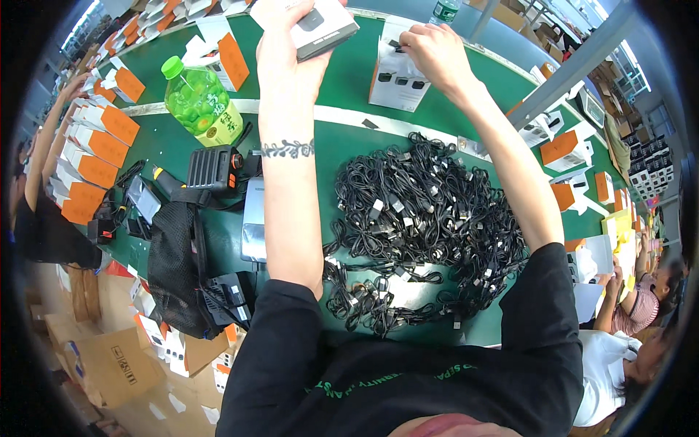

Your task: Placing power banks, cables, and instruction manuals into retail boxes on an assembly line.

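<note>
My left hand (285,54) is closed around a small white-and-grey box (324,29) with a dark device pictured on it, raised over the far part of the green table. To its right, my right hand (443,60) reaches to the top of an upright white carton (397,86) printed with dark devices. Its fingers are bent together at the carton's opening, by a small dark item (395,45); what they grip is hidden. Between my forearms and nearer to me lies a large heap of bundled black cables (429,211).
Left of my left arm stand a green-capped bottle (200,105), a black-and-orange radio-like device (212,171), a black mesh bag (173,262) and a silver-grey phone-like device (253,218). White-and-orange cartons (95,164) line the far left. A metal post (575,65) rises at right; co-workers sit beyond (633,313).
</note>
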Available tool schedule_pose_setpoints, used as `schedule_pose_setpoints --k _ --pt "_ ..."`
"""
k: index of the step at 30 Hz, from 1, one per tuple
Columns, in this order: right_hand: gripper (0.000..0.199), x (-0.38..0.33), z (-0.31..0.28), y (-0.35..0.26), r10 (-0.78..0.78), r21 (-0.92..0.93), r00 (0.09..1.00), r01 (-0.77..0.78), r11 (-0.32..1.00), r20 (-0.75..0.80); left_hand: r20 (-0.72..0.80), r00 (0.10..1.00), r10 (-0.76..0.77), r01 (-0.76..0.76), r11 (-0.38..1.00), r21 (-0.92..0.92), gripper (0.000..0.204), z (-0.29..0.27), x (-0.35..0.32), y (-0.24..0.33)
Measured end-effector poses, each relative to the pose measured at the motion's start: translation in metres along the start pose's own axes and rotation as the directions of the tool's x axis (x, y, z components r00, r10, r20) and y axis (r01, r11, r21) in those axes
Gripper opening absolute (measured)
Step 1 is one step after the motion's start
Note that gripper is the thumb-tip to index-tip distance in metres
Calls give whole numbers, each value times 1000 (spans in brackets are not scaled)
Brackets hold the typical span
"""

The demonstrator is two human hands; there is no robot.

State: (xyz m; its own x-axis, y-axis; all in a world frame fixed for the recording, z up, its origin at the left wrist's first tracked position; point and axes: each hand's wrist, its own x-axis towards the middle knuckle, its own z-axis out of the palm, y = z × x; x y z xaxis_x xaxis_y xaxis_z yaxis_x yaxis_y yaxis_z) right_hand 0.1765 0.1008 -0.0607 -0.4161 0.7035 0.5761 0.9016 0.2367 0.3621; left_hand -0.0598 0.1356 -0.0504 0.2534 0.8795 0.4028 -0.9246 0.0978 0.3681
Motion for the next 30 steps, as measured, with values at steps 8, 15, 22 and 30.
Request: schedule_pose_setpoints --k 8,15,22,30 --pt "8 -17 31 -10 -76 -101 994 84 991 77 -14 1000 8 -8 1000 4 33 5 0 6" --pt "19 -19 5 2 157 42 967 -168 985 201 -23 994 104 -102 993 66 29 12 -2 9" --pt "16 -29 6 13 69 13 996 -69 998 -48 79 997 -15 16 1000 -11 33 18 -18 11" --pt "19 -62 1 16 116 -56 993 -116 992 11 -93 995 -38 48 993 109 49 9 -4 3"
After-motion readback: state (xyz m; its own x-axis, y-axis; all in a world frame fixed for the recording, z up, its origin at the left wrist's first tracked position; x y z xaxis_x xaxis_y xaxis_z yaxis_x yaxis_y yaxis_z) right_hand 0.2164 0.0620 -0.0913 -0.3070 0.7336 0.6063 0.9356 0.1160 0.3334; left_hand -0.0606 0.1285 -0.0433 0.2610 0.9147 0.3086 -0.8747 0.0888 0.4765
